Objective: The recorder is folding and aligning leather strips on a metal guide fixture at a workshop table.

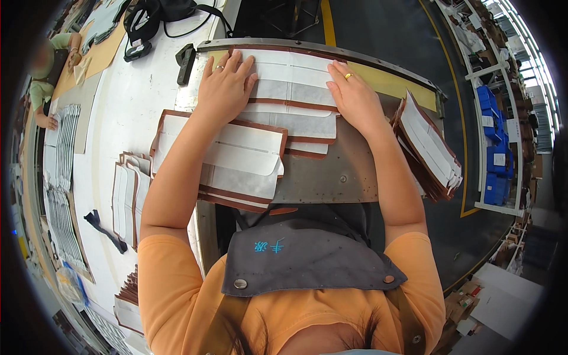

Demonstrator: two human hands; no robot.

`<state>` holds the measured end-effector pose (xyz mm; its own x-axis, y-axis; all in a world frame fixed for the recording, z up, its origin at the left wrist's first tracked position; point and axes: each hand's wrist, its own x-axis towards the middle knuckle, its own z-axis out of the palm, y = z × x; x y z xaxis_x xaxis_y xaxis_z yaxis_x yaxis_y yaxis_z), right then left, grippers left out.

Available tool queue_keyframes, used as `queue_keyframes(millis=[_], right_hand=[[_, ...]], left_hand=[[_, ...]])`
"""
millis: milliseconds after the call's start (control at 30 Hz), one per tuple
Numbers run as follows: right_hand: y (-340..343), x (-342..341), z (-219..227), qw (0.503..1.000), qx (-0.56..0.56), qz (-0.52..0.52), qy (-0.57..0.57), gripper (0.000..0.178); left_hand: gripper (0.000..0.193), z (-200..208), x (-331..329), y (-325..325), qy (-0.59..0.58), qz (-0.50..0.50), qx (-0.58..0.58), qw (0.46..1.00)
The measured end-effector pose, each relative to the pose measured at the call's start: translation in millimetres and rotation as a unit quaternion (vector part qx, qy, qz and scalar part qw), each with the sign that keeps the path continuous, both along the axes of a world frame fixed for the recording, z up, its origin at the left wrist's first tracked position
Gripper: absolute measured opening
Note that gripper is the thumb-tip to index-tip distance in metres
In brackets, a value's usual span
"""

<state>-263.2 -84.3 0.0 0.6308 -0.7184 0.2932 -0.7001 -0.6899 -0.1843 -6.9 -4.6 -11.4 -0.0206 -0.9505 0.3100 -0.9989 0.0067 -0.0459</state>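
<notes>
A white-faced panel with brown edges lies at the far side of a metal work plate, against a metal bar. My left hand, fingers spread, rests flat on its left part. On its right end lie the stretched fingers of my right hand. Similar panels overlap below it, stepping toward me. Under my left forearm is a pile of larger brown-edged panels. A fanned stack of such panels sits beyond my right forearm.
On the white table at left are more panel bundles, a dark strip and a black bag. Another person works at far left by striped pieces. Blue bins stand on shelving at right.
</notes>
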Motion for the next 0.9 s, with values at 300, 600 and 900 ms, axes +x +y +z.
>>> queue_keyframes(millis=[300, 600, 900], right_hand=[[-10.9, 1.3, -5.2, 0.999, -0.016, -0.014, 0.032, 0.038], [1.5, 9.2, 3.6, 0.999, -0.048, -0.009, 0.013, 0.031], [6.5, 10.7, 0.4, 0.993, -0.098, -0.007, 0.066, 0.04]], left_hand=[[0.042, 4.3, -3.0, -4.5, 0.027, -0.004, 0.024, 0.999], [0.038, 7.7, -2.2, -4.0, 0.064, -0.029, 0.007, 0.997], [0.033, 11.6, -6.0, 1.9, 0.084, -0.06, -0.005, 0.995]])
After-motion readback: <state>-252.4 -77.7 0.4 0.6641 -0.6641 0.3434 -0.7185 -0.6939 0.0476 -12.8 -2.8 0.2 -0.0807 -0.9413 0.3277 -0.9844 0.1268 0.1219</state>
